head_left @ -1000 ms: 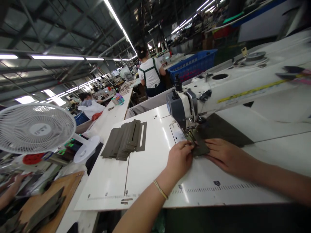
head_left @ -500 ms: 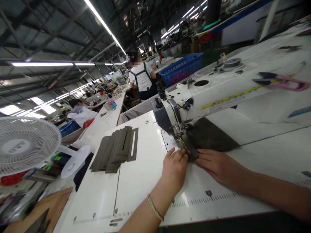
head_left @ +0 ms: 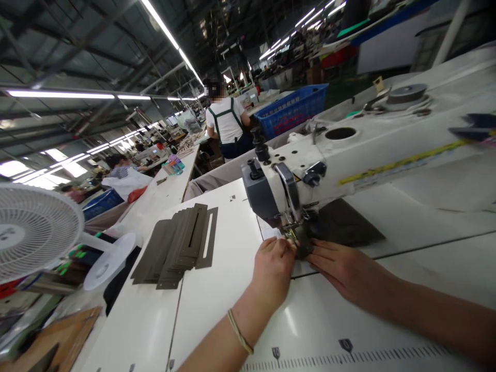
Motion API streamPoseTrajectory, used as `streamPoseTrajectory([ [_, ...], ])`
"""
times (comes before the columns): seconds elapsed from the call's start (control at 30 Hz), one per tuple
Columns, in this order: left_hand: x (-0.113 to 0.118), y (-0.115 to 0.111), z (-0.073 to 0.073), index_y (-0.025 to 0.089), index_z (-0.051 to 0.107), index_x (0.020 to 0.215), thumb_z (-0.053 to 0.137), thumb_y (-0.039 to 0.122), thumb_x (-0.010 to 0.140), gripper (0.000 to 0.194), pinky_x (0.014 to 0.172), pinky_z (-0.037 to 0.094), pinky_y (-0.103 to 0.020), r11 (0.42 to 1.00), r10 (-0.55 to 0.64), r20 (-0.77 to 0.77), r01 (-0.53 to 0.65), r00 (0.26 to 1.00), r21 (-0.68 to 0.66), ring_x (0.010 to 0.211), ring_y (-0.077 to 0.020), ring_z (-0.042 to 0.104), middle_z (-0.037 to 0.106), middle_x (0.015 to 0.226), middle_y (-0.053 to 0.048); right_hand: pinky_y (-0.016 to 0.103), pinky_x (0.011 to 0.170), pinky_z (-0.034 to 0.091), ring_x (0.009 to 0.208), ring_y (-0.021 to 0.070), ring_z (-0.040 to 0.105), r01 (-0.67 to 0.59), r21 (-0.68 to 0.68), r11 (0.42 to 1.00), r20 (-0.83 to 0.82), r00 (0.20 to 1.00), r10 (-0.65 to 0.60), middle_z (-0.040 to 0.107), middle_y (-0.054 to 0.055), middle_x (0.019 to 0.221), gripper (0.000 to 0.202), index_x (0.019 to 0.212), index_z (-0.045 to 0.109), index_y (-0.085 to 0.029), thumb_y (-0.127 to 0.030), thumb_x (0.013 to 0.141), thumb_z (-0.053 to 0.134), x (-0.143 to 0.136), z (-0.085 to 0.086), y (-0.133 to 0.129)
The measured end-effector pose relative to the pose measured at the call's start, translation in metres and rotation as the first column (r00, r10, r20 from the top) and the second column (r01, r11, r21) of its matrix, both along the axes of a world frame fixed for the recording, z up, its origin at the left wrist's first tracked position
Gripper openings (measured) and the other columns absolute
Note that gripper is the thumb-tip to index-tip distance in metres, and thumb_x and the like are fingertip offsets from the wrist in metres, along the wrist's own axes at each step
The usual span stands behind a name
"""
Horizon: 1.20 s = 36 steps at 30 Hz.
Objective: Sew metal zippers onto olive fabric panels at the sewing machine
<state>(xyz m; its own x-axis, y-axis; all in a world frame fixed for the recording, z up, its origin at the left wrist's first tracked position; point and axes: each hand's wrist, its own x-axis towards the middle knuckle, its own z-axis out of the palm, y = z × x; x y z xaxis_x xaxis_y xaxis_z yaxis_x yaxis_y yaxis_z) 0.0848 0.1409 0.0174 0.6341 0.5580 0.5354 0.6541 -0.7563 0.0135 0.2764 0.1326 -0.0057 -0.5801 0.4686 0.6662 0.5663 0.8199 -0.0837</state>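
A dark olive panel (head_left: 346,223) lies under the head of the white sewing machine (head_left: 289,191). At its near end, a narrow strip with gold teeth, which looks like a zipper, runs by the presser foot. My left hand (head_left: 273,268) has its fingers curled on the left edge of this work, close to the needle area; the fingertips are partly hidden. My right hand (head_left: 344,268) lies low over the tabletop, fingers stretched out together and tips pressed against the panel's near corner. Left of the machine, several flat olive pieces with slots (head_left: 170,248) are stacked in a fanned row.
A white fan (head_left: 39,232) stands at the left. Snips (head_left: 470,132) and a yellow measuring tape (head_left: 403,161) are on the machine arm. Behind the table are a blue basket (head_left: 290,111) and a seated person (head_left: 228,124). A printed ruler (head_left: 349,356) runs along the front edge.
The camera view has shifted closer to the machine and slightly right. Both hands keep their places at the panel, whose near end sits a little further under the presser foot.
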Motion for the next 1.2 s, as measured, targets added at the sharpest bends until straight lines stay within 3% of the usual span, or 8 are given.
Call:
streamPoseTrajectory([
  [0.2, -0.003, 0.009, -0.003, 0.013, 0.065, 0.093, 0.048, 0.013, 0.093, 0.016, 0.075, 0.057, -0.036, 0.994, 0.081, -0.026, -0.082, 0.996, -0.072, 0.080, -0.0216, 0.063, 0.065, 0.086, -0.009, 0.030, 0.081, 0.059, 0.089, 0.0185, 0.069, 0.030, 0.121, 0.992, 0.038, 0.999, -0.035, 0.073, 0.008, 0.093, 0.037, 0.094, 0.071, -0.014, -0.004, 0.089, 0.035, 0.007, 0.009, 0.000],
  [0.33, -0.007, -0.001, 0.001, 0.015, 0.065, 0.102, 0.057, 0.015, 0.088, 0.016, 0.079, 0.058, -0.040, 0.975, 0.133, -0.056, -0.141, 0.990, -0.171, 0.090, -0.0240, 0.064, 0.065, 0.103, -0.011, 0.035, 0.077, 0.060, 0.085, 0.0210, 0.069, 0.144, 0.212, 0.967, 0.012, 0.989, -0.150, 0.073, 0.010, 0.095, 0.030, 0.103, 0.070, -0.013, -0.012, 0.093, 0.042, 0.012, 0.008, -0.004],
  [0.43, -0.009, -0.011, -0.002, 0.018, 0.065, 0.107, 0.065, 0.021, 0.086, 0.021, 0.098, 0.050, -0.050, 0.972, 0.169, 0.004, -0.166, 0.986, -0.165, 0.110, -0.0283, 0.061, 0.064, 0.118, -0.012, 0.036, 0.086, 0.058, 0.100, 0.0221, 0.067, 0.163, 0.181, 0.970, 0.040, 0.984, -0.173, 0.069, 0.013, 0.113, 0.033, 0.115, 0.066, -0.010, -0.016, 0.095, 0.041, 0.008, -0.001, 0.003],
  [0.53, -0.009, -0.012, -0.009, 0.019, 0.065, 0.100, 0.057, 0.017, 0.091, 0.012, 0.106, 0.044, -0.049, 0.982, 0.154, 0.049, -0.148, 0.987, -0.120, 0.113, -0.0247, 0.062, 0.069, 0.113, -0.009, 0.031, 0.085, 0.058, 0.099, 0.0205, 0.068, 0.127, 0.188, 0.974, 0.103, 0.983, -0.149, 0.069, 0.014, 0.114, 0.036, 0.111, 0.067, -0.007, -0.009, 0.093, 0.036, 0.004, -0.011, 0.013],
  [0.7, -0.009, 0.002, -0.013, 0.017, 0.065, 0.095, 0.053, 0.017, 0.093, 0.013, 0.110, 0.041, -0.047, 0.994, 0.075, -0.015, -0.076, 0.997, -0.074, 0.107, -0.0217, 0.066, 0.073, 0.104, -0.009, 0.028, 0.085, 0.058, 0.096, 0.0179, 0.069, 0.134, 0.191, 0.973, 0.105, 0.982, -0.156, 0.071, 0.012, 0.109, 0.040, 0.106, 0.069, -0.011, -0.001, 0.089, 0.034, 0.003, -0.010, 0.021],
  [0.9, -0.013, 0.014, -0.013, 0.016, 0.066, 0.094, 0.053, 0.018, 0.094, 0.013, 0.111, 0.039, -0.046, 0.998, 0.036, -0.075, -0.041, 0.996, -0.055, 0.109, -0.0224, 0.065, 0.073, 0.106, -0.009, 0.027, 0.075, 0.060, 0.085, 0.0184, 0.071, 0.152, 0.167, 0.974, 0.069, 0.984, -0.166, 0.073, 0.013, 0.099, 0.039, 0.101, 0.069, -0.011, -0.002, 0.090, 0.032, 0.001, 0.000, 0.025],
  [1.2, -0.012, 0.016, -0.007, 0.017, 0.066, 0.094, 0.055, 0.020, 0.095, 0.011, 0.106, 0.045, -0.044, 0.992, 0.067, -0.043, -0.072, 0.997, -0.105, 0.108, -0.0220, 0.064, 0.071, 0.108, -0.009, 0.029, 0.062, 0.059, 0.074, 0.0196, 0.071, 0.125, 0.038, 0.992, 0.074, 0.989, -0.127, 0.073, 0.010, 0.091, 0.035, 0.098, 0.068, -0.014, -0.008, 0.094, 0.034, 0.002, 0.003, 0.030],
])
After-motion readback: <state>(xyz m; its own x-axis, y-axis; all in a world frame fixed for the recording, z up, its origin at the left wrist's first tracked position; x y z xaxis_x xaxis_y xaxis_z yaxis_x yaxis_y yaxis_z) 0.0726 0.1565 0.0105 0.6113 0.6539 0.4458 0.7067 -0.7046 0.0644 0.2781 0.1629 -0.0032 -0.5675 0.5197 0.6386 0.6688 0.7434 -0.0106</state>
